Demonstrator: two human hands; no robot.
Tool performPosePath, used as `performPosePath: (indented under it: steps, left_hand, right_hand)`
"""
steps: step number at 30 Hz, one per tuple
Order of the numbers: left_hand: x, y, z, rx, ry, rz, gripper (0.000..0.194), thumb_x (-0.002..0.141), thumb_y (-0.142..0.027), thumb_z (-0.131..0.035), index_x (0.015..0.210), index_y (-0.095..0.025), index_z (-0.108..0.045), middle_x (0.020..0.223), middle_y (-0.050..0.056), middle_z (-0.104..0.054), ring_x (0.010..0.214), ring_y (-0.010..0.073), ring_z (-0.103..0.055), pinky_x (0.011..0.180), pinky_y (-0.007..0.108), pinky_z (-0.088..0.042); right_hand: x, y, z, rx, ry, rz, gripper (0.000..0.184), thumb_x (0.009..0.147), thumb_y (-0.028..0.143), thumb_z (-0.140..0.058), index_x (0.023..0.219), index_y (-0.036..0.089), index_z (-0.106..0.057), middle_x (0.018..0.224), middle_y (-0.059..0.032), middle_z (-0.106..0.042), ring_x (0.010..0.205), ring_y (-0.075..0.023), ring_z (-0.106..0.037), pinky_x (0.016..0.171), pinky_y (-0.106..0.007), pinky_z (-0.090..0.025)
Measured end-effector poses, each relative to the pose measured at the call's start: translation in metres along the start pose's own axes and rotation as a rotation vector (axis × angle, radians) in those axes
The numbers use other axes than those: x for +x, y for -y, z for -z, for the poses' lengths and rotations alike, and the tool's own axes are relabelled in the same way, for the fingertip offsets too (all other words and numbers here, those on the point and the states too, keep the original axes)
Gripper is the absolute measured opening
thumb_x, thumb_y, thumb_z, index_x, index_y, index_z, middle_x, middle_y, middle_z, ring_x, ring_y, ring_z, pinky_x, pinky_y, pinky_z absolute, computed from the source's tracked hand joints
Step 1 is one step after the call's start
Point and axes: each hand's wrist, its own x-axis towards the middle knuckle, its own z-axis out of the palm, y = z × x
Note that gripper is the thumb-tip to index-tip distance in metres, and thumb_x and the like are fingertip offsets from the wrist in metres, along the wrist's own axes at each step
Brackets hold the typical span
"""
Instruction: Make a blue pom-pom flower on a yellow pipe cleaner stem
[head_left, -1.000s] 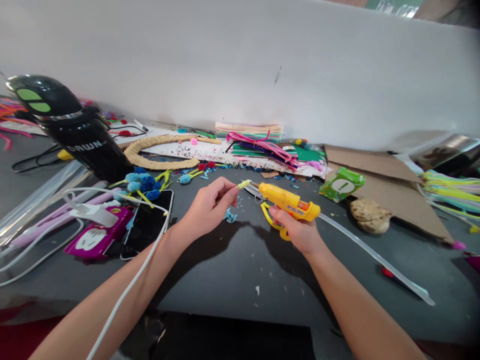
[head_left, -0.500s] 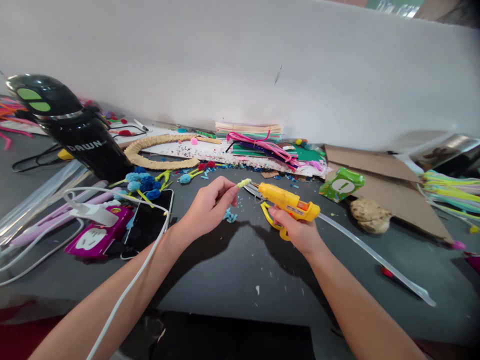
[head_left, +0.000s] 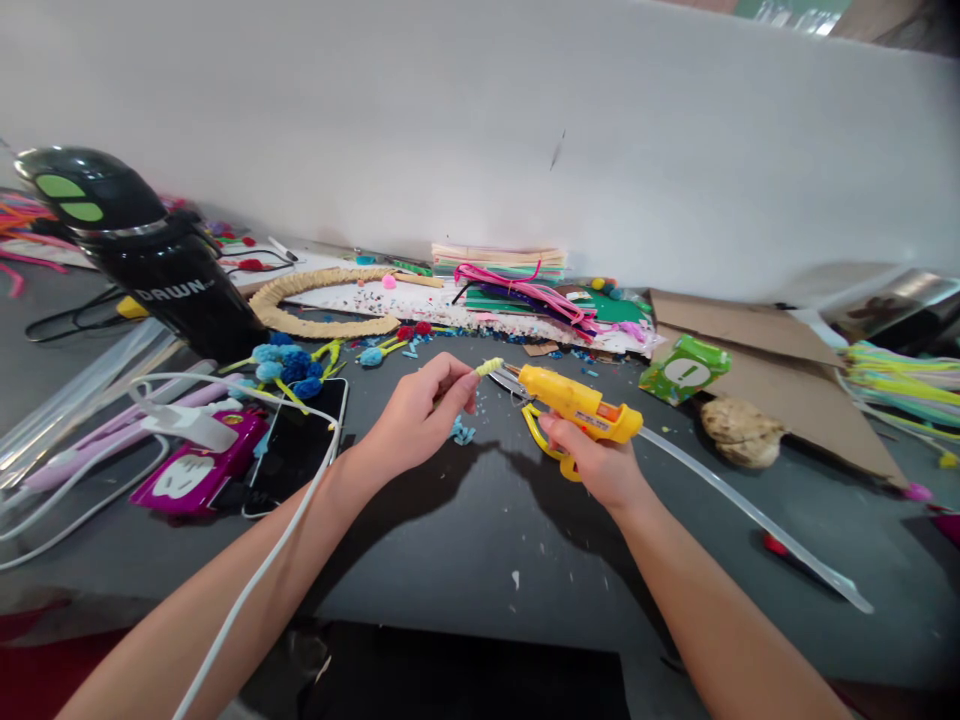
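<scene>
My left hand (head_left: 427,410) pinches a small pale-yellow coiled pipe cleaner (head_left: 490,366), its wound end sticking out past the fingertips to the right. In my right hand (head_left: 592,458) is a yellow hot glue gun (head_left: 574,395), its nozzle pointing left at the coil's tip; whether they touch I cannot make out. A long clear glue stick (head_left: 750,515) trails out of the gun's back end. Scissors with yellow handles (head_left: 534,430) lie on the table behind the gun, partly covered by it. Light-blue fuzzy scraps (head_left: 463,431) lie just below my left fingertips.
A black bottle (head_left: 169,280), a magenta power adapter (head_left: 199,465), a phone (head_left: 300,450) and blue pom-pom stems (head_left: 289,372) crowd the left. Bundled pipe cleaners (head_left: 525,290) lie at the back. Rightward are a green packet (head_left: 684,370), a beige lump (head_left: 741,430) and cardboard (head_left: 810,400). A white cable (head_left: 262,570) crosses my left forearm.
The glue gun has shifted very slightly right, its nozzle a little farther from the left fingertips. Both hands keep their hold.
</scene>
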Motion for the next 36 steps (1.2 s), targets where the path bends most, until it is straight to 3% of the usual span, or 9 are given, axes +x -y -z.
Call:
performPosePath:
  steps: [20,27,32,35,36]
  left_hand:
    - [0.0,0.001,0.0,-0.018,-0.006,0.004,0.027,0.095,-0.044,-0.047,0.089,-0.019,-0.055,0.073,0.0,-0.062,0.062,0.0111,-0.053,0.056,0.022,-0.039]
    - [0.0,-0.002,0.001,-0.136,-0.058,0.032,0.025,0.095,-0.042,-0.049,0.087,-0.019,-0.053,0.072,0.0,-0.062,0.055,0.009,-0.045,0.051,0.021,-0.036]
    - [0.001,-0.006,0.005,-0.181,-0.077,0.038,0.026,0.094,-0.042,-0.05,0.085,-0.018,-0.052,0.071,0.001,-0.062,0.054,0.0087,-0.045,0.05,0.022,-0.036]
    - [0.002,-0.005,0.006,-0.204,-0.091,0.036,0.025,0.094,-0.042,-0.051,0.086,-0.018,-0.053,0.07,0.001,-0.062,0.053,0.0084,-0.045,0.05,0.022,-0.036]
    - [0.002,-0.005,0.007,-0.208,-0.098,0.034,0.025,0.094,-0.042,-0.051,0.087,-0.018,-0.054,0.069,0.0,-0.061,0.052,0.0083,-0.044,0.05,0.022,-0.036]
  right_hand:
    - [0.001,0.003,0.002,-0.06,0.006,-0.01,0.03,0.075,0.045,-0.068,0.063,0.02,-0.057,0.059,0.0016,-0.055,0.056,-0.013,-0.052,0.053,-0.025,-0.043]
    - [0.007,-0.006,0.005,-0.133,0.022,0.0,0.026,0.076,0.045,-0.068,0.086,0.022,-0.071,0.074,-0.0007,-0.068,0.068,-0.0183,-0.063,0.061,-0.028,-0.049]
    - [0.031,-0.009,0.033,-0.266,0.065,0.059,0.027,0.07,0.041,-0.073,0.091,0.024,-0.076,0.079,-0.0019,-0.073,0.074,-0.0232,-0.067,0.065,-0.033,-0.051]
    - [0.047,-0.014,0.063,-0.448,-0.102,0.04,0.028,0.061,0.044,-0.081,0.078,0.023,-0.077,0.068,-0.003,-0.07,0.066,-0.0235,-0.064,0.058,-0.032,-0.047]
    - [0.051,-0.017,0.074,-0.494,-0.113,0.008,0.031,0.061,0.045,-0.08,0.082,0.023,-0.078,0.067,-0.003,-0.07,0.066,-0.0232,-0.064,0.057,-0.031,-0.047]
